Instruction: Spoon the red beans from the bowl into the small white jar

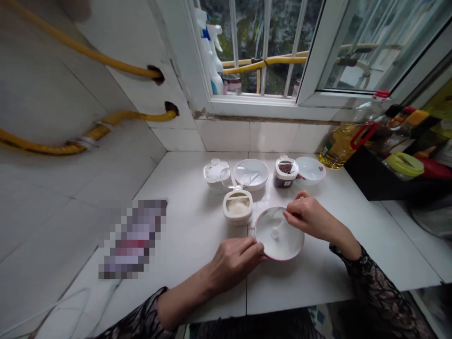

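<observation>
Left hand (pixel 235 263) grips a bowl (pixel 289 244) (right hand (pixel 312 216) pinches the spoon (pixel 275 232) inside); nearest jar (pixel 238 218) holds pale powder (pixel 238 206).

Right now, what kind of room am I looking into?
Probably a kitchen: a large bottle of what looks like cooking oil stands on the white counter, near open jars of likely seasonings and a bowl holding a small spoon.
</observation>
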Motion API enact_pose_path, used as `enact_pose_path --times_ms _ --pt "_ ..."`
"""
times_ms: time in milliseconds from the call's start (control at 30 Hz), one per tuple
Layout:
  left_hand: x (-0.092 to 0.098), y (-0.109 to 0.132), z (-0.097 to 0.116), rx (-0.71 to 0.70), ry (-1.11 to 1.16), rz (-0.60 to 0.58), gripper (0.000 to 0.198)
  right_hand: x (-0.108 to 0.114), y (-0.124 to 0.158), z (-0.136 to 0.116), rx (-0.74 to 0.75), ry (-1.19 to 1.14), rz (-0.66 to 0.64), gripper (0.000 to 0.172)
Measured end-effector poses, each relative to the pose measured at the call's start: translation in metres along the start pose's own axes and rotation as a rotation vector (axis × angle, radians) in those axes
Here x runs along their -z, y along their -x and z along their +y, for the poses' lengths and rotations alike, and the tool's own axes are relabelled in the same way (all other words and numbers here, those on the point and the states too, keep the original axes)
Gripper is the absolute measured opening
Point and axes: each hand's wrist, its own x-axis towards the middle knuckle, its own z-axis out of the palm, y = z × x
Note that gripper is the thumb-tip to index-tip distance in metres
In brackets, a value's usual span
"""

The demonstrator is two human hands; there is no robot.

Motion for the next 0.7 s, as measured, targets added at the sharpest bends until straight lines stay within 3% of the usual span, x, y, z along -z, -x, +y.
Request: enact_pose_path --times_ms 200,700 --pt "0.000 -0.001 0.000 -0.002 0.006 0.004 0.019 -0.006 0.000 -0.009 0.068 -0.096 -0.126 0.036" --pt "0.002 -0.001 0.001 0.004 0.010 -0.014 0.023 -0.001 0.004 0.011 -0.216 -0.396 -0.023 0.044"
